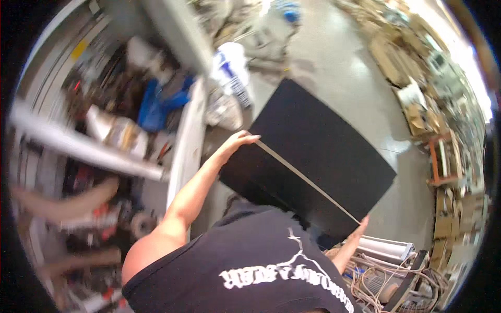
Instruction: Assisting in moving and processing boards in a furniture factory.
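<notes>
A large, flat black panel [323,141] is in front of my body, tilted across the view. A thin pale strip [308,181] runs along its near edge. On the near side of that strip is a second dark, glossier face [276,182]; I cannot tell whether it is a separate panel or part of the same piece. My left hand [242,140] grips the left end by the strip, thumb over the edge. At the opposite end, my right hand [359,229] holds the edge, its fingers partly hidden.
Metal shelving [88,143] full of blurred parts and a blue item [152,107] rises at left. A white sack [232,70] is beyond the shelf. Coiled cables [376,287] and machinery crowd the lower right. Cardboard boxes [394,60] and an orange frame [442,156] line the right.
</notes>
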`<state>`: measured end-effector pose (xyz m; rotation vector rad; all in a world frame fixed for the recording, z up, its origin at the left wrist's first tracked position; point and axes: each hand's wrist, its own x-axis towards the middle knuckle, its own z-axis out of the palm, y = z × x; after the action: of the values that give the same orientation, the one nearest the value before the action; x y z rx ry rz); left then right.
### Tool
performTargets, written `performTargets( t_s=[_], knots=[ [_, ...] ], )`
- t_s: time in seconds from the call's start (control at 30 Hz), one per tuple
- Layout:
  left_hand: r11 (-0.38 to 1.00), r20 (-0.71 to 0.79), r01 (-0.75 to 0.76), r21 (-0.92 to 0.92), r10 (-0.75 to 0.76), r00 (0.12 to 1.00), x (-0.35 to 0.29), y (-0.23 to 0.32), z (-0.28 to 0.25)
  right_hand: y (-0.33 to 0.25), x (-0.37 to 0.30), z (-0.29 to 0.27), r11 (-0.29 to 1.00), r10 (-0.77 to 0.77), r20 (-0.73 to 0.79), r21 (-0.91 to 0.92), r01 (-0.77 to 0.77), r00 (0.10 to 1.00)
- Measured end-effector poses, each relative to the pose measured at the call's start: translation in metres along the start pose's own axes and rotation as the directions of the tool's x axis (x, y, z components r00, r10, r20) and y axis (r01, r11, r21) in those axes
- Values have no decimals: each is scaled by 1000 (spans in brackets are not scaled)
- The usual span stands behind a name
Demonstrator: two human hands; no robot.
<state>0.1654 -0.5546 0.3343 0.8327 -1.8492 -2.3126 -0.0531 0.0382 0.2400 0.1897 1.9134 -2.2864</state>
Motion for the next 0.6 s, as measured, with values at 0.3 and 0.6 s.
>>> performTargets(
  t_s=[0.3,0.6],
  knots=[
    [994,-87,-29,-104,20,996,287,114,9,-112,299,209,955,157,340,186,-230,927],
    [976,-133,-32,-214,3,991,597,203,25,-136,618,355,992,107,181,39,-116,978]
  ],
)
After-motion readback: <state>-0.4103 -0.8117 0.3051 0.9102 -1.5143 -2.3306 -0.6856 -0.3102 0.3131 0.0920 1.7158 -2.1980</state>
